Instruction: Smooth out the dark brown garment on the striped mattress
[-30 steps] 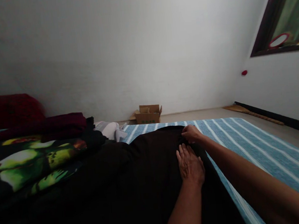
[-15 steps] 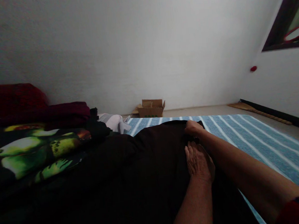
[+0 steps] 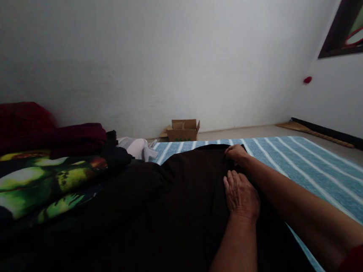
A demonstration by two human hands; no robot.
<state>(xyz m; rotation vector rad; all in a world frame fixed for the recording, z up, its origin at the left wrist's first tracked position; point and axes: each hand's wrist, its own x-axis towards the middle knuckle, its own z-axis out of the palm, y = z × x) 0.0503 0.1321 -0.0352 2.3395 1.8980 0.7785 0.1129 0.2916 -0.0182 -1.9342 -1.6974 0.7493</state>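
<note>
A blue striped mat (image 3: 314,171) covers the floor before a bare white wall, one cardboard box (image 3: 182,130) beyond its far edge. One black garment (image 3: 181,203) lies across the mat's left half. Left hand (image 3: 241,195) presses flat and open; right hand (image 3: 236,153) pinches the garment's far edge.

Cloth (image 3: 181,203) on mat (image 3: 314,171), clothes pile (image 3: 45,173) to its left, box (image 3: 182,130) behind by wall.
</note>
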